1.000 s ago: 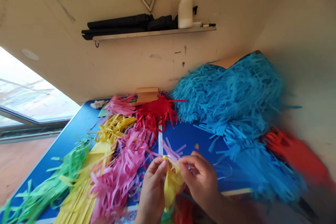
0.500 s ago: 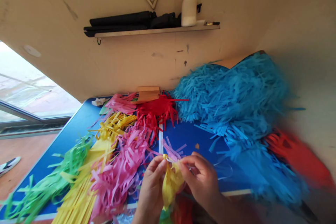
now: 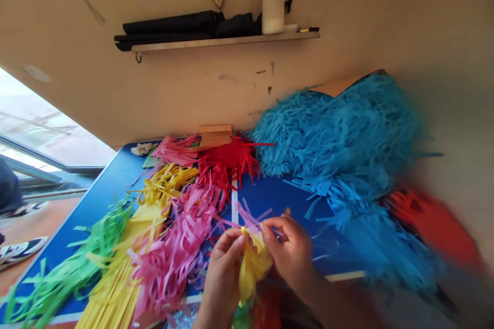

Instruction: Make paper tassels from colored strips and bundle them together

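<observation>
Near the bottom centre, my left hand [image 3: 224, 267] pinches the gathered top of a yellow paper piece [image 3: 250, 270], which hangs down between my hands. My right hand [image 3: 289, 249] is closed just to its right, thumb and index finger pressed together; whatever is between those fingertips is too small to name. Green and red material hangs or lies below the yellow piece. Beyond my fingertips lie a few loose purple strips [image 3: 250, 216].
Green [image 3: 100, 236], yellow [image 3: 116, 288], pink [image 3: 177, 247] and red [image 3: 227, 159] paper fringes lie on the blue table [image 3: 266, 193]. A large blue fringed shape [image 3: 335, 139] leans at the wall. Above is a shelf [image 3: 224, 41] with a white bottle [image 3: 273, 7]. A person's shoes [image 3: 23, 249] show at left.
The view has shifted slightly. My right hand has moved a little away from my left fingertips. The person at the left edge has come further into view.
</observation>
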Available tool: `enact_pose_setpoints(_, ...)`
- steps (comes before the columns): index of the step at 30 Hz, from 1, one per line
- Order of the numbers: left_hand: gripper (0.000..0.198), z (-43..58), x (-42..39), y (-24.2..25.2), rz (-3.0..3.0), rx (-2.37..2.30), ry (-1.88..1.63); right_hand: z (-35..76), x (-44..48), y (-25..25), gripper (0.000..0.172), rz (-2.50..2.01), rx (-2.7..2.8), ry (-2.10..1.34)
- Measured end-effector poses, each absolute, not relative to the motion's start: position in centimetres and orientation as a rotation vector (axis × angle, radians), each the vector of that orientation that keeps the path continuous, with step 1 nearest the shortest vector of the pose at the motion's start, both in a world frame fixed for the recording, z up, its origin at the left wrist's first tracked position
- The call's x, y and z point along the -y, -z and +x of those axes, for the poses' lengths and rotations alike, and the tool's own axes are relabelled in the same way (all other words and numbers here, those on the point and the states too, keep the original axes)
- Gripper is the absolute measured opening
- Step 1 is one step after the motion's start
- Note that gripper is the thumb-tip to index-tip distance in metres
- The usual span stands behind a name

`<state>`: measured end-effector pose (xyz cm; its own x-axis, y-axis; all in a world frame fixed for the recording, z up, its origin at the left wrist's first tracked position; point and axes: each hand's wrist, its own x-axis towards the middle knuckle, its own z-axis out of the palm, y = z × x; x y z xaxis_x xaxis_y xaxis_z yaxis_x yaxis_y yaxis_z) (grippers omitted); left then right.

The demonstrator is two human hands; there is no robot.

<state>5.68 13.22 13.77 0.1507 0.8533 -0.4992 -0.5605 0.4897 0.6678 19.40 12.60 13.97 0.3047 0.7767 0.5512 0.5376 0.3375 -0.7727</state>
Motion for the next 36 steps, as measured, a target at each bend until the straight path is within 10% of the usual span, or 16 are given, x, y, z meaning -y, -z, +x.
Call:
enact_pose_setpoints(24, 0.041, 5.6, -13.1, -13.1, 0.483, -1.003, -1.081, 20.3, -12.2, -13.3, 0.015, -1.240, 1.383, -0.823)
enact_pose_setpoints(36, 0.015, 5.4, -13.4, -13.2, 1.794, -1.351, -1.100, 21.2, -13.2, -14.7, 0.019, -1.226, 1.569, -0.819)
